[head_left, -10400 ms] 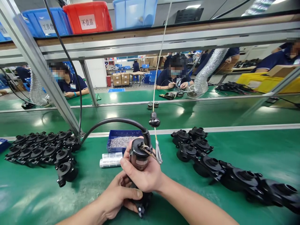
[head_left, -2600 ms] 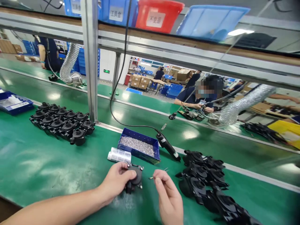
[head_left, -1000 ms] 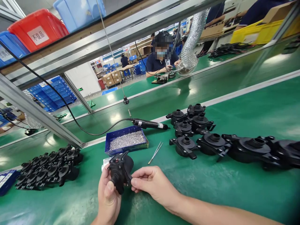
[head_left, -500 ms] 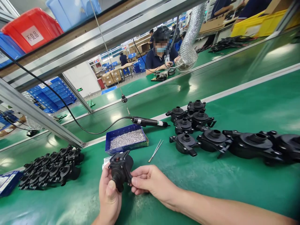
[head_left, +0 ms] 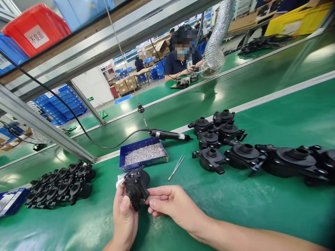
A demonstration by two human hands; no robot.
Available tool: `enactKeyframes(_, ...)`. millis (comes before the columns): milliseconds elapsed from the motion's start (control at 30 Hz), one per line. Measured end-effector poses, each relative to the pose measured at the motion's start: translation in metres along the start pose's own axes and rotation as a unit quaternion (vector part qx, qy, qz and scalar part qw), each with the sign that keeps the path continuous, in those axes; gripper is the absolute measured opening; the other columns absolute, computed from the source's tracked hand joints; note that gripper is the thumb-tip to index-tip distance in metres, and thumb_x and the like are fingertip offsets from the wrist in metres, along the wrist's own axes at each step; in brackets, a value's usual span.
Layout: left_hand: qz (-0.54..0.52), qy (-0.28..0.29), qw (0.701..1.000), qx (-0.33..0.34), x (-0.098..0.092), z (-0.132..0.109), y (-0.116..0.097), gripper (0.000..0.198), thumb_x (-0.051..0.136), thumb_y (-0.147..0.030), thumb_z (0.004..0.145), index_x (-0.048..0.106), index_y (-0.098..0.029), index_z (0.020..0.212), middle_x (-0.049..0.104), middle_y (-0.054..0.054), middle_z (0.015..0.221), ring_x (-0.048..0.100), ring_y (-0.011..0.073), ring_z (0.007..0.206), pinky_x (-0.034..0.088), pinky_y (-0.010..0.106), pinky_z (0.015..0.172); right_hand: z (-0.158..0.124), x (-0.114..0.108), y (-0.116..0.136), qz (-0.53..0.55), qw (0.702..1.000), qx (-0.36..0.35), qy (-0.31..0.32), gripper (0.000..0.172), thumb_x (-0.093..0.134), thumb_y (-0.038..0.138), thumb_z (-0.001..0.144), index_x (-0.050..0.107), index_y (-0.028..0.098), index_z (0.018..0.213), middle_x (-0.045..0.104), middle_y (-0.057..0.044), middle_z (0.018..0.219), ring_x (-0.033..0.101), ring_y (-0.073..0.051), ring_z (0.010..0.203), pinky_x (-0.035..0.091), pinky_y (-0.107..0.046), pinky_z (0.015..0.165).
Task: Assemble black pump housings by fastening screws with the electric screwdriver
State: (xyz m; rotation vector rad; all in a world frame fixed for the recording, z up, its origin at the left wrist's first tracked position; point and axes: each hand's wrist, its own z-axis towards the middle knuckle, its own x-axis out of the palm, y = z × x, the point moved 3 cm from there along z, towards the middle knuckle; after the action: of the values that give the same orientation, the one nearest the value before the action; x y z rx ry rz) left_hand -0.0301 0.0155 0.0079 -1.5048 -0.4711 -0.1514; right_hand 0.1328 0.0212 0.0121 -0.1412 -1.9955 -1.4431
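Observation:
A black plastic pump housing with a round spout is held up over the bench, tilted, its spout pointing down toward me. My left hand is wrapped round it from the left, thumb against the spout. From the right, my right hand reaches its side with thumb and fingers pinched together at the edge. Whatever small thing is between those fingertips is too hidden to make out. Just behind the housing stands a blue tray full of small silvery screws.
An electric screwdriver hangs on a cord behind the tray. Two thin sticks lie on the green bench. Several similar housings stand at right and left. A co-worker sits across the bench.
The whole view has shifted slightly. Both hands stay at the housing, and my right fingertips have moved only a little along its side edge.

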Motion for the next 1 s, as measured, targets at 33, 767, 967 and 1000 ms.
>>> enactKeyframes(33, 0.001, -0.001, 1.000, 0.003, 0.000, 0.000, -0.001, 0.063, 0.087, -0.060, 0.066, 0.068, -0.022, 0.113, 0.070, 0.008, 0.103, 0.066, 0.0251, 0.089, 0.059, 0.035, 0.080, -0.001, 0.000, 0.001, -0.002, 1.000, 0.001, 0.000, 0.060, 0.096, 0.049, 0.061, 0.081, 0.012, 0.106, 0.079, -0.009, 0.082, 0.072, -0.017, 0.073, 0.058, -0.030, 0.073)
enactKeyframes(767, -0.045, 0.018, 0.988, -0.147, 0.010, 0.000, 0.004, 0.054, 0.076, -0.068, 0.075, 0.073, -0.016, 0.090, 0.062, 0.002, 0.061, 0.060, 0.0186, 0.057, 0.056, 0.031, 0.056, 0.001, 0.004, -0.005, 0.018, 0.998, -0.040, 0.055, 0.043, 0.091, 0.046, 0.071, 0.083, 0.015, 0.100, 0.081, -0.012, 0.094, 0.073, -0.016, 0.072, 0.057, -0.030, 0.069)
enactKeyframes(967, -0.045, 0.023, 0.987, -0.150, 0.007, 0.002, 0.005, 0.051, 0.075, -0.068, 0.077, 0.071, -0.018, 0.088, 0.061, 0.002, 0.063, 0.064, 0.0213, 0.066, 0.058, 0.032, 0.061, -0.001, 0.004, -0.004, -0.019, 0.997, -0.051, 0.062, 0.041, 0.088, 0.048, 0.075, 0.083, 0.015, 0.097, 0.078, -0.009, 0.088, 0.069, -0.015, 0.067, 0.057, -0.030, 0.067)
enactKeyframes(1000, -0.036, 0.009, 0.992, -0.123, 0.004, 0.003, 0.003, 0.049, 0.077, -0.065, 0.077, 0.070, -0.018, 0.089, 0.064, 0.002, 0.070, 0.065, 0.0204, 0.068, 0.058, 0.031, 0.064, 0.000, 0.003, -0.003, -0.021, 0.997, -0.045, 0.055, 0.043, 0.088, 0.049, 0.073, 0.082, 0.015, 0.097, 0.078, -0.008, 0.086, 0.068, -0.014, 0.065, 0.056, -0.029, 0.065)
